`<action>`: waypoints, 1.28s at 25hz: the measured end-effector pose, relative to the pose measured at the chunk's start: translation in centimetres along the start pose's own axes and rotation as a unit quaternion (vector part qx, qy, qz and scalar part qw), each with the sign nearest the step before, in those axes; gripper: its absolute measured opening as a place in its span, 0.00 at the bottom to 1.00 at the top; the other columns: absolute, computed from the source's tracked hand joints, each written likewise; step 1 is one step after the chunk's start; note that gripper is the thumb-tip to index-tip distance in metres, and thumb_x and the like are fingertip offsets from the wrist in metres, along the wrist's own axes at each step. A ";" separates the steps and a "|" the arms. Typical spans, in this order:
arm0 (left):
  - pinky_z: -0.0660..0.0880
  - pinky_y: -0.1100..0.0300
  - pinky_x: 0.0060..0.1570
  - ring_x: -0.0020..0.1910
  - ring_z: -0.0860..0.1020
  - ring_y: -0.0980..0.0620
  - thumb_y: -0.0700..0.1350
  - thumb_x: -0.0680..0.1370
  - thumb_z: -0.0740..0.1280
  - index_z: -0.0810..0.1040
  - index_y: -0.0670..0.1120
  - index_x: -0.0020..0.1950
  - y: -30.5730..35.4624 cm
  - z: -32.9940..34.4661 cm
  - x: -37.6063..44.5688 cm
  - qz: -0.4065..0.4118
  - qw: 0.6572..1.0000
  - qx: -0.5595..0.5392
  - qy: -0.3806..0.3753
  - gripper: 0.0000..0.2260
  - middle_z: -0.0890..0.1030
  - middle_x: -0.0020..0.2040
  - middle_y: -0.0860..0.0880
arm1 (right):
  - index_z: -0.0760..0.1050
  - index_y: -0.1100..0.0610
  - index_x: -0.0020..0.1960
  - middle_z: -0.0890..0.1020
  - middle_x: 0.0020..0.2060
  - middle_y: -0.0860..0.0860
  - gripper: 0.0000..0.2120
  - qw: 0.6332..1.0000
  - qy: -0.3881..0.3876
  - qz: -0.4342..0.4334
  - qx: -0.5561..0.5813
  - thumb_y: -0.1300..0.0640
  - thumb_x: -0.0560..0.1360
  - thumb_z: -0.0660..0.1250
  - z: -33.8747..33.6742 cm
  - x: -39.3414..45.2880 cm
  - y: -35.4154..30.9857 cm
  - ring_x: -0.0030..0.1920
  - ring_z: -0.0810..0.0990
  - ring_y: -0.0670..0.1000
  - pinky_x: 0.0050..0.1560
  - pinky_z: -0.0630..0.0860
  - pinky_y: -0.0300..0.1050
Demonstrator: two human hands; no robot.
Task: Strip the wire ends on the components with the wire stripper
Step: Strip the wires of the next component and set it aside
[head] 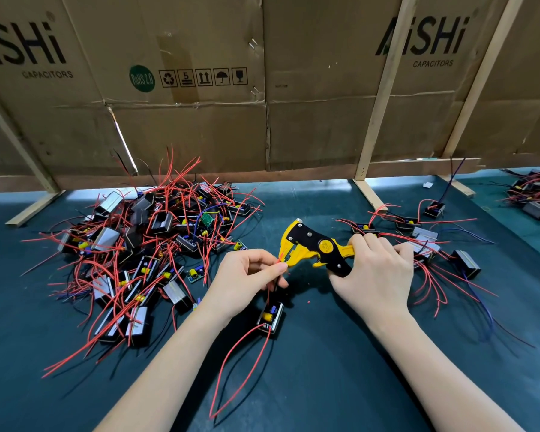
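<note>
The left hand [250, 269] pinches a thin, floppy red wire [279, 260] near its tip, feeding it into the yellow wire stripper [317, 247] gripped by the right hand [374, 269] above the table [325, 369].

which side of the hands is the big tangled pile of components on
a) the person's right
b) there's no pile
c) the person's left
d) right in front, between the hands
c: the big pile of components lies on the mat to the left of the left hand, while only a few lie beyond the right hand, which grips the wire stripper.
</note>
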State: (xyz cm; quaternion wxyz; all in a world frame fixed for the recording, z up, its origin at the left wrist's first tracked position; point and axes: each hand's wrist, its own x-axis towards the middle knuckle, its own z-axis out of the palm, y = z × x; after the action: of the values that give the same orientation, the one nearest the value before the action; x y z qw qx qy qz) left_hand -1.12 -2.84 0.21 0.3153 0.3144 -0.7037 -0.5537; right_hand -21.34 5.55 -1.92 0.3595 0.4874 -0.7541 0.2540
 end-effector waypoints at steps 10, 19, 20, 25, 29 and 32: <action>0.71 0.69 0.33 0.29 0.76 0.57 0.39 0.77 0.70 0.83 0.44 0.40 0.2 -0.4 -0.2 -0.006 0.999 -0.008 -0.036 0.06 0.84 0.34 0.45 | 0.70 0.57 0.33 0.74 0.27 0.51 0.14 0.999 -0.012 -0.033 -0.003 0.46 0.63 0.69 -0.4 0.2 0.4 0.29 0.72 0.57 0.40 0.59 0.50; 0.71 0.68 0.34 0.29 0.74 0.57 0.39 0.77 0.71 0.82 0.47 0.37 0.4 -1.0 -0.1 -0.015 0.997 0.010 -0.073 0.09 0.84 0.33 0.45 | 0.71 0.57 0.33 0.74 0.28 0.51 0.16 0.999 -0.024 -0.043 0.009 0.46 0.61 0.70 -0.4 0.2 0.2 0.30 0.73 0.57 0.40 0.60 0.50; 0.72 0.68 0.34 0.29 0.74 0.57 0.39 0.77 0.71 0.82 0.47 0.37 0.4 -1.0 -0.1 -0.016 0.997 0.010 -0.075 0.09 0.84 0.34 0.45 | 0.71 0.57 0.33 0.74 0.27 0.51 0.16 0.999 -0.028 -0.043 0.009 0.45 0.61 0.72 -0.4 0.2 0.3 0.30 0.73 0.57 0.40 0.60 0.50; 0.72 0.67 0.35 0.29 0.74 0.56 0.41 0.76 0.71 0.82 0.44 0.39 0.3 -1.2 -0.1 -0.020 0.996 0.016 -0.083 0.06 0.84 0.34 0.45 | 0.71 0.57 0.30 0.74 0.25 0.52 0.20 0.997 -0.054 -0.040 0.030 0.47 0.56 0.78 -0.4 0.2 0.3 0.27 0.73 0.56 0.40 0.58 0.48; 0.72 0.67 0.34 0.29 0.75 0.56 0.41 0.76 0.71 0.83 0.44 0.39 0.5 -1.6 -0.3 -0.024 0.994 0.013 -0.103 0.06 0.84 0.34 0.44 | 0.69 0.56 0.27 0.73 0.23 0.51 0.22 0.995 -0.085 -0.036 0.046 0.46 0.53 0.80 -0.4 -0.1 0.1 0.24 0.70 0.56 0.37 0.64 0.45; 0.73 0.66 0.35 0.30 0.76 0.56 0.41 0.76 0.71 0.83 0.45 0.38 0.6 -1.8 -0.3 -0.028 0.994 0.008 -0.109 0.06 0.84 0.34 0.44 | 0.69 0.57 0.26 0.72 0.21 0.51 0.23 0.993 -0.095 -0.038 0.051 0.47 0.51 0.82 -0.5 -0.1 -0.2 0.22 0.68 0.56 0.33 0.66 0.45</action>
State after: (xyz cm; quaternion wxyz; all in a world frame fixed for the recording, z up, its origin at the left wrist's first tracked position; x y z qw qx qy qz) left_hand 0.41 -3.53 1.07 0.2184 0.2747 -0.7290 -0.5878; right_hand -20.94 5.90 -1.69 0.2703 0.5551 -0.7518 0.2315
